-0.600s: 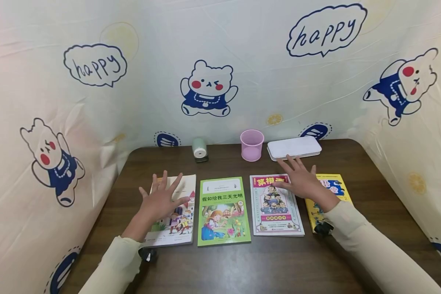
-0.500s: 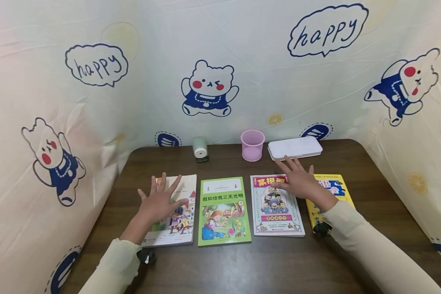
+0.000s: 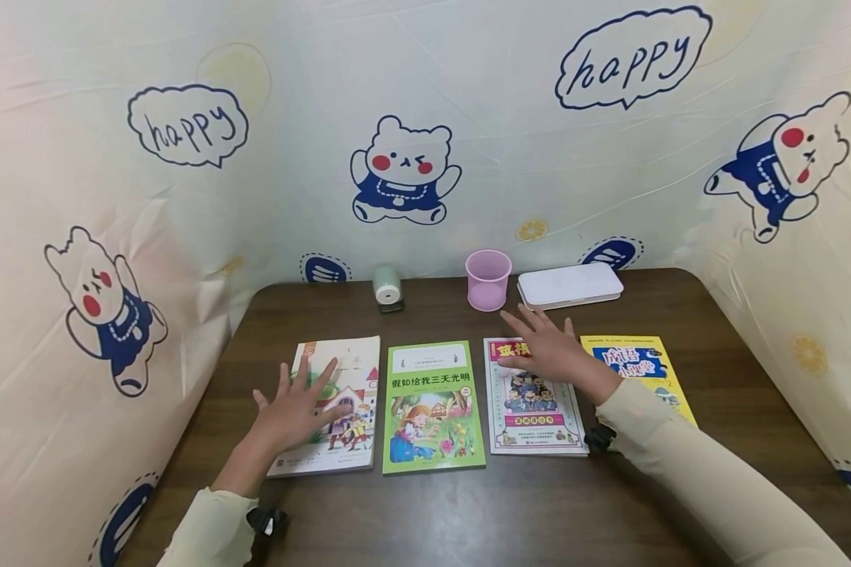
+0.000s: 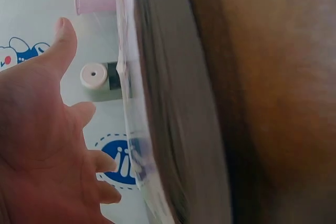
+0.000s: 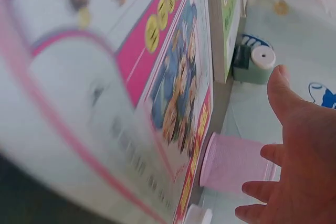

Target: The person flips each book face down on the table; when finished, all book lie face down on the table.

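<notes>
Cream sleeves [image 3: 688, 461] lead to the left hand [image 3: 291, 417] and the right hand [image 3: 556, 354], both with fingers spread apart. The left hand is above the white book [image 3: 353, 433] with a castle on its cover; the left wrist view shows a gap between its fingers and the cover. The right hand is likewise above the pink-bordered book [image 3: 539, 425], clear of its surface. Between these two lies the green book [image 3: 434, 409], and partly behind the right sleeve, the yellow book [image 3: 634, 362]. All four lie in a row on the dark wooden tabletop [image 3: 397, 520]. Along its far edge stand a small green-and-white device [image 3: 387, 286], a pink cup [image 3: 488, 282] and, just beside it, a flat white case [image 3: 570, 286]. Behind hangs pale cloth [image 3: 291, 205] printed with bears.
</notes>
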`<state>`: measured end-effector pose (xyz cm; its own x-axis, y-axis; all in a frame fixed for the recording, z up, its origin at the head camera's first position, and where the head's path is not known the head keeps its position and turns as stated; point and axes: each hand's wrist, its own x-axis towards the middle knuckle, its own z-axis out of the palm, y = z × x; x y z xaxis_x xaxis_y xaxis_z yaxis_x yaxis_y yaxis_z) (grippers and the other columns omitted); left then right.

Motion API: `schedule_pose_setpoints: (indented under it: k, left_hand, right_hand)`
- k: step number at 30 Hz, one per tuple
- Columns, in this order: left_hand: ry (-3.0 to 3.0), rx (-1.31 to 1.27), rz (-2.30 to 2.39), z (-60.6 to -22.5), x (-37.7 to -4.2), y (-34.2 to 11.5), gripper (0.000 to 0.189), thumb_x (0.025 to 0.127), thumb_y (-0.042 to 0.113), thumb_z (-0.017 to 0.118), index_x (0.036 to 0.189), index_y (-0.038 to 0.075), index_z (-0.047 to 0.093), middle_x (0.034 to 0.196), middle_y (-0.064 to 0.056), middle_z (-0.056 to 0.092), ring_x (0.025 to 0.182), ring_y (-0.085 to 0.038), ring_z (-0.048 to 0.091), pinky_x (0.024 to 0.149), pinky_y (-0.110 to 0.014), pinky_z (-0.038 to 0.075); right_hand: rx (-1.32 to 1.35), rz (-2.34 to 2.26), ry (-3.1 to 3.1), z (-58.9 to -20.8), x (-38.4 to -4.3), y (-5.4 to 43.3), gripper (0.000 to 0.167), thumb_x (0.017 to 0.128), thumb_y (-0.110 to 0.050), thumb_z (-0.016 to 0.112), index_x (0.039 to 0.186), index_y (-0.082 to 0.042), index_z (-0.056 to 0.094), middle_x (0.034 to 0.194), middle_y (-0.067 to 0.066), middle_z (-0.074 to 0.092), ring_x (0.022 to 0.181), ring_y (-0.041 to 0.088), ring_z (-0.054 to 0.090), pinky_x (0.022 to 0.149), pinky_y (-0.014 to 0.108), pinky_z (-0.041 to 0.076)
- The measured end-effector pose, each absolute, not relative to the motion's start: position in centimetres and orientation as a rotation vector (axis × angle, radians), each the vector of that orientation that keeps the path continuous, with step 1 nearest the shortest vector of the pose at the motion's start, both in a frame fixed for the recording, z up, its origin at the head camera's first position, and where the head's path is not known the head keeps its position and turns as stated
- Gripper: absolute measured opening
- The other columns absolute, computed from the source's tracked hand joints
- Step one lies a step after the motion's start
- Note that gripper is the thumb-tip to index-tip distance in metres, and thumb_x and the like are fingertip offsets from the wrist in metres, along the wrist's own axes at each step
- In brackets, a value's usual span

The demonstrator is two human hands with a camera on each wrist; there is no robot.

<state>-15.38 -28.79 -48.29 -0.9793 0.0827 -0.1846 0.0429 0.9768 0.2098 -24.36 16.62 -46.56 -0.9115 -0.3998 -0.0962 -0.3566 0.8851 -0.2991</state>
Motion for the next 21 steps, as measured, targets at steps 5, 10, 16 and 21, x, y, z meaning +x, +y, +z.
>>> schedule_pose_setpoints:
  k: [5,10,16,21]
  left_hand:
    - [2.902,0.090,0.294,-48.3,-14.4,-29.2,0.102,0.087,0.085,0.047,0.167,0.028,0.018,0.168,-0.032,0.003,0.149,-0.065,-0.003,0.095,-0.095,-0.003]
    - [2.856,0.076,0.324,-48.3,-13.2,-29.8,0.105,0.086,0.085,0.051,0.167,0.028,0.016,0.168,-0.033,0.001,0.149,-0.064,-0.003,0.094,-0.095,-0.005]
    - [2.807,0.041,0.374,-48.5,-12.2,-30.3,0.109,0.084,0.085,0.053,0.167,0.029,0.012,0.168,-0.033,-0.003,0.149,-0.064,-0.003,0.093,-0.094,-0.007]
    - [2.789,0.035,0.404,-48.8,-11.5,-30.9,0.111,0.083,0.085,0.055,0.167,0.031,0.009,0.167,-0.033,-0.006,0.149,-0.064,-0.004,0.092,-0.095,-0.007]
  right_hand:
    - [-0.630,-0.442,2.884,-46.6,-24.3,15.1,0.092,0.093,-0.065,0.065,0.166,-0.025,0.024,0.172,0.016,0.016,0.157,0.045,0.012,0.111,0.084,0.008]
    - [-0.677,-0.469,2.856,-46.4,-24.3,13.5,0.092,0.093,-0.063,0.066,0.166,-0.025,0.025,0.172,0.014,0.016,0.157,0.043,0.011,0.112,0.083,0.006]
    - [-0.734,-0.454,2.818,-46.1,-24.6,11.8,0.094,0.093,-0.065,0.064,0.166,-0.025,0.022,0.173,0.012,0.012,0.159,0.039,0.010,0.114,0.081,0.006]
    - [-0.782,-0.439,2.798,-46.3,-25.0,10.5,0.095,0.093,-0.068,0.061,0.167,-0.025,0.019,0.173,0.011,0.012,0.158,0.040,0.011,0.114,0.081,0.005]
